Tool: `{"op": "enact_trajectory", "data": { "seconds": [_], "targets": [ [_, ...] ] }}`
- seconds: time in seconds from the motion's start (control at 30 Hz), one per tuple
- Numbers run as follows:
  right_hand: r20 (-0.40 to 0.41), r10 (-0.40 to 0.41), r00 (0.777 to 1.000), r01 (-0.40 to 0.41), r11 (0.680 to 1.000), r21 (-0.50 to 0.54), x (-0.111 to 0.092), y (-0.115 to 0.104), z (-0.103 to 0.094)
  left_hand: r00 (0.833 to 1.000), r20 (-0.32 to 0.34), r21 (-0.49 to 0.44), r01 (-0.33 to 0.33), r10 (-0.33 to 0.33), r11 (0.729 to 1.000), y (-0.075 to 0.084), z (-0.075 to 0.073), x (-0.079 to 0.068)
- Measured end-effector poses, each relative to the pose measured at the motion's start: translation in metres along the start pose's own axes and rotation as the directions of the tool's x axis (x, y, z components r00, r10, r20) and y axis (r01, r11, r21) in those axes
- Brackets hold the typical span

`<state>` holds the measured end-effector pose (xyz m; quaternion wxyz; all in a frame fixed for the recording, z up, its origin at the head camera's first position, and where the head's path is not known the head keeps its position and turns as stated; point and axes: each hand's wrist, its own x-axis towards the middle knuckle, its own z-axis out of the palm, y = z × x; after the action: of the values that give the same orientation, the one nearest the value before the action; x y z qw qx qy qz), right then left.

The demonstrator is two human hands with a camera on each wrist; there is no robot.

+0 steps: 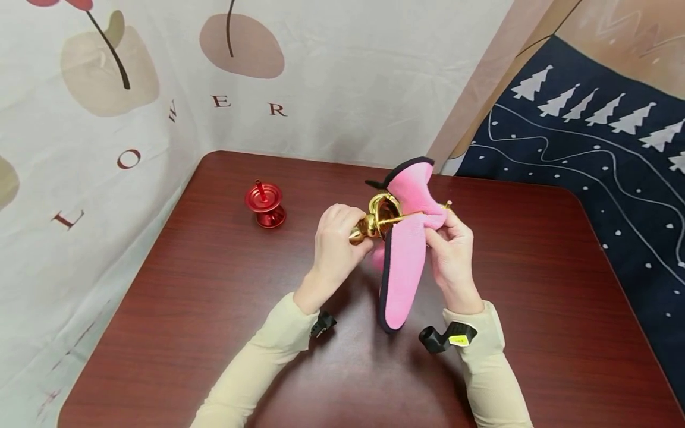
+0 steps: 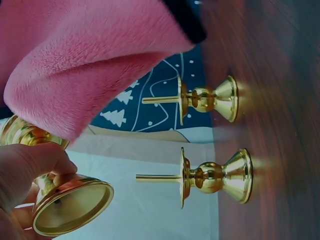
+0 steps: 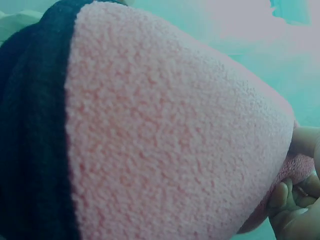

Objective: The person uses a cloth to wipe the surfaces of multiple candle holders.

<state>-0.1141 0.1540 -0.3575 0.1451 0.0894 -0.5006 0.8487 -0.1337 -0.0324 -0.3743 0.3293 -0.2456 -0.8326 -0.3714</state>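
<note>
My left hand (image 1: 337,241) grips a shiny gold candle holder (image 1: 366,228) by its stem, tilted so its spike points right. In the left wrist view, that holder's hollow base (image 2: 75,206) faces the camera. My right hand (image 1: 453,255) pinches a pink fleecy cloth (image 1: 405,270) with black edging. The cloth hangs beside the holder's dish, and the spike crosses in front of it. In the right wrist view, the cloth (image 3: 170,125) fills most of the picture, with fingers (image 3: 282,195) gathered on its bunched end.
Two more gold candle holders, one (image 2: 226,102) and another (image 2: 237,176), stand upright on the table in the left wrist view. A red candle holder (image 1: 266,199) stands at the back left of the brown table (image 1: 214,333). Hanging fabric (image 1: 342,77) borders the table's far side.
</note>
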Motion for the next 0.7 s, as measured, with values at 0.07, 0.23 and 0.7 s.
{"op": "enact_trajectory", "data": {
  "seconds": [0.07,0.23,0.7],
  "targets": [
    [0.011,-0.021,1.000,0.020,0.999,0.047,0.001,-0.003,-0.004,0.999,-0.010,-0.033,0.048,-0.049,0.998,-0.002,0.000,-0.001],
    [0.084,0.015,0.996,-0.014,1.000,-0.007,-0.003,-0.005,-0.012,0.987,-0.063,-0.150,0.136,-0.147,0.979,-0.003,-0.002,0.000],
    [0.211,-0.027,0.977,0.101,0.932,-0.347,-0.021,0.007,0.012,0.990,-0.134,0.035,0.045,-0.040,0.998,0.007,0.004,0.004]
  ]
}}
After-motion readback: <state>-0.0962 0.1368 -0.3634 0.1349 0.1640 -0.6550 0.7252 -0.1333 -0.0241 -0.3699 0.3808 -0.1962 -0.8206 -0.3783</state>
